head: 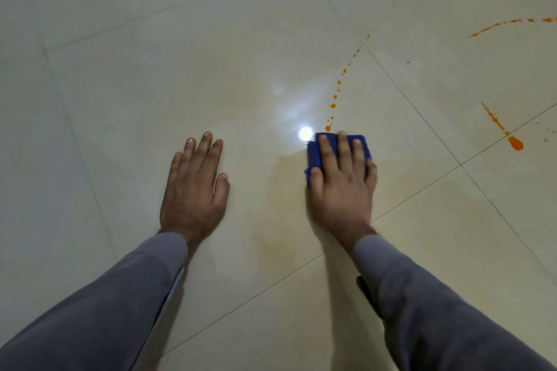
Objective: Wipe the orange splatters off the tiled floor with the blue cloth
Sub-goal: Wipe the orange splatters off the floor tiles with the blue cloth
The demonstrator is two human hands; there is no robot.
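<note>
- Head view: the tiled floor (126, 93) is pale, glossy cream, crossed by thin grout lines; a bright lamp reflection (305, 133) sits just left of the cloth's far corner. To the left and toward the far edge the tiles lie bare and open.
- A dotted trail of orange splatters (339, 82) curves away from the cloth's far edge toward the upper right; its nearest drop almost touches the cloth. More orange lies well to the right: a streak ending in a large blob (516, 143), and a thin arc (509, 22) near the upper right edge.
- The blue cloth (314, 153) is folded and lies flat on the floor under the right hand (343, 184). The fingers (343, 147) are spread and extended over it, pressing down rather than clenching; blue shows past the fingertips and beside the thumb.
- The left hand (193, 187) rests palm down on bare tile, fingers loosely together, holding nothing, well apart from the cloth.
- Both forearms wear grey sleeves (422, 295) reaching in from the bottom edge.
</note>
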